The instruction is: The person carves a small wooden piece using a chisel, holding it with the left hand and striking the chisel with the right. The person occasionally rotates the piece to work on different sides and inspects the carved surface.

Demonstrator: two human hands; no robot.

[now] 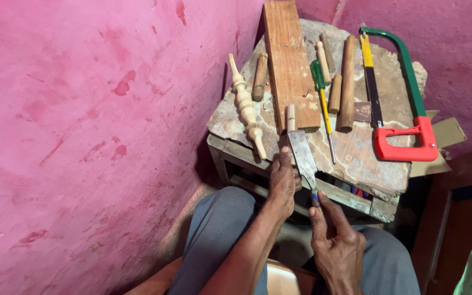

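My right hand [335,243] grips the handle end of a flat metal chisel [302,155] whose wide blade lies on a worn stone-topped wooden bench [356,158]. The blade's tip touches a short wooden peg [290,117] resting at the near end of a wooden plank [289,60]. My left hand [283,183] rests at the bench's front edge, fingers beside the chisel blade and next to the foot of a turned wooden spindle [245,105].
On the bench lie a green-handled screwdriver [322,98], several wooden dowels [347,82], a short round stick [260,76] and a hacksaw [397,98] with green frame and red handle. Pink walls [83,136] close in on the left and behind. My knees [219,218] sit under the bench.
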